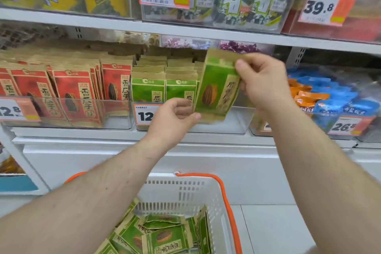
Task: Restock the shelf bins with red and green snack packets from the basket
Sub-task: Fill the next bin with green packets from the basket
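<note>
Both of my hands hold one green snack packet [216, 86] upright in front of the clear shelf bin [237, 123] of green packets [165, 88]. My right hand [263, 82] pinches its upper right edge. My left hand [173, 117] grips its lower left corner. The held packet stands at the right end of the green rows, above the bin's front wall. To the left, a second clear bin [115, 117] is packed with red packets [76, 93]. Below, the white basket [185, 192] with orange handles holds several loose green packets [165, 237].
An upper shelf [185, 31] carries seaweed snack bins with price tags close above the packets. Blue and orange packets [329, 97] fill the bin to the right. A white cabinet front [206, 161] stands between the shelf and the basket.
</note>
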{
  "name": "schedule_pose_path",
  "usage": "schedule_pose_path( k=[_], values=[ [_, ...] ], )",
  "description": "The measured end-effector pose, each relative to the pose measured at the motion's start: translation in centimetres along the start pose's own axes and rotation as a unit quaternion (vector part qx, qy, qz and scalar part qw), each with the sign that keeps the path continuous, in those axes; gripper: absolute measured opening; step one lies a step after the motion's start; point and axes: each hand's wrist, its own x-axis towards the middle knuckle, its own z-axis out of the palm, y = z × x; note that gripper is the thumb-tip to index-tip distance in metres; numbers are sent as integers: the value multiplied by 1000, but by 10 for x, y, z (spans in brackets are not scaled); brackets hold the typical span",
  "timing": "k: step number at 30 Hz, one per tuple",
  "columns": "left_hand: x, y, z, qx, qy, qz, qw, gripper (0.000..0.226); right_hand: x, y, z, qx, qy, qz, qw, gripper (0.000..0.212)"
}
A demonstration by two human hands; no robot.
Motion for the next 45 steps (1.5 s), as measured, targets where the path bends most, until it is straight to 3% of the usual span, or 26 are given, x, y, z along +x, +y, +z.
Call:
schedule_pose_path(
  k=[2,6,17,33,39,45],
  values=[
    [0,-2,-6,7,12,-4,1000,35,10,-4,-11,23,55,-47,997,17],
    [-1,-6,-10,37,11,-7,999,35,20,9,-10,13,81,-68,994,22],
    [-6,-15,-12,81,-17,-9,997,31,17,75,32,-128,3,62,990,16],
    [-10,-19,-3,109,-51,-27,992,31,21,73,45,-164,56,127,977,10],
    [-14,-16,-12,121,-53,-35,991,30,9,68,42,-199,43,119,972,27],
    [-19,-12,-23,136,-60,-34,988,31,-6,66,41,-232,54,94,967,62]
  ],
)
